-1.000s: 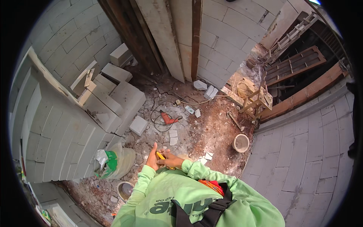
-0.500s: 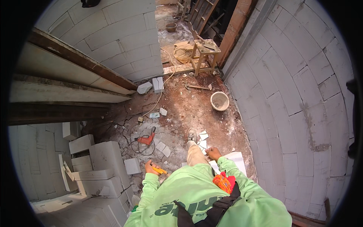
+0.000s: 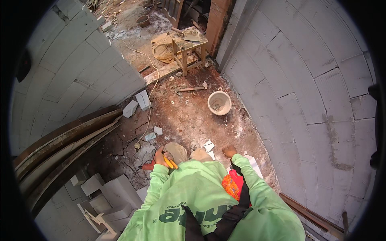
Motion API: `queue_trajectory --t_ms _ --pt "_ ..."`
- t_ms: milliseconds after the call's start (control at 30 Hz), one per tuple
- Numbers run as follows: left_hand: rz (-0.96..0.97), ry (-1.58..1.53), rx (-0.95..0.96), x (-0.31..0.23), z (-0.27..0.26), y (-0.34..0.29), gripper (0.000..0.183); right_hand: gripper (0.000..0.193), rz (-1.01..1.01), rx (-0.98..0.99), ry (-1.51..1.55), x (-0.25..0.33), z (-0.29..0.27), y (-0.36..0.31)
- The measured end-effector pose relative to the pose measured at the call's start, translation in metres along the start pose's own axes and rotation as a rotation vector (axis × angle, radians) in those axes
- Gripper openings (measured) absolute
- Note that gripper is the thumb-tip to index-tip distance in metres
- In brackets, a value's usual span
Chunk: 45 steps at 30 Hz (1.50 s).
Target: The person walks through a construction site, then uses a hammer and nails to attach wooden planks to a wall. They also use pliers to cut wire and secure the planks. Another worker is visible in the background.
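Observation:
My left hand is closed round a pair of pliers with yellow handles; the jaws are hidden. It is beside my left knee, just above a red power drill on the floor that my arm partly covers. My right hand is out to the right of my legs with its fingers curled; whatever they may hold is hidden. White tile pieces lie on the floor left of it, and a white sheet lies beside my right forearm.
A pale bucket stands ahead, with a hammer left of it. Farther off are a wooden stool and a cable. Long boards and stacked light blocks are at left; a block wall rises at right.
My view has turned and my body has moved forward. Both legs now show bent, and the left hand has come up beside the drill with the pliers. The right hand has drawn away from the tile pieces.

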<state>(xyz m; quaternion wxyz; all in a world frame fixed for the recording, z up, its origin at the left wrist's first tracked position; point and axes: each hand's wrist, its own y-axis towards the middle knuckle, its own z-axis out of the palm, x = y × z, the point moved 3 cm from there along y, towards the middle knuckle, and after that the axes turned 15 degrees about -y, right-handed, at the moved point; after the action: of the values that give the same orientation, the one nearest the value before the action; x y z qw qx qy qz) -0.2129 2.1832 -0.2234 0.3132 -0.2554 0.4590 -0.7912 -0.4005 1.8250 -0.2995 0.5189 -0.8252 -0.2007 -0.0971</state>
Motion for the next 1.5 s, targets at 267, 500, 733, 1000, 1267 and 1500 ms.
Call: queue_trajectory --t_ms 267,500,733,1000,1267,1500 --pt "0.088 0.781 -0.120 0.011 0.154 0.076 0.048 0.030 -0.254 0.416 0.326 0.192 0.011 0.018" --pt "-0.052 1.350 -0.054 0.026 0.278 0.140 0.053 0.034 -0.403 0.504 0.787 0.304 -0.004 0.014" --pt "-0.024 1.312 -0.190 0.012 0.308 0.231 0.042 0.024 -0.258 0.088 0.576 0.271 -0.020 0.122" --pt "-0.159 1.019 -0.300 -0.029 0.302 0.461 0.032 0.010 0.121 -0.413 0.199 0.094 -0.010 0.394" --pt "0.166 0.706 -0.407 -0.031 0.255 0.713 0.031 0.028 0.526 -0.459 0.186 0.018 -0.008 0.612" --pt "0.369 0.515 -0.531 -0.059 0.196 0.890 0.046 0.040 0.615 -0.350 -0.164 0.014 0.008 0.673"
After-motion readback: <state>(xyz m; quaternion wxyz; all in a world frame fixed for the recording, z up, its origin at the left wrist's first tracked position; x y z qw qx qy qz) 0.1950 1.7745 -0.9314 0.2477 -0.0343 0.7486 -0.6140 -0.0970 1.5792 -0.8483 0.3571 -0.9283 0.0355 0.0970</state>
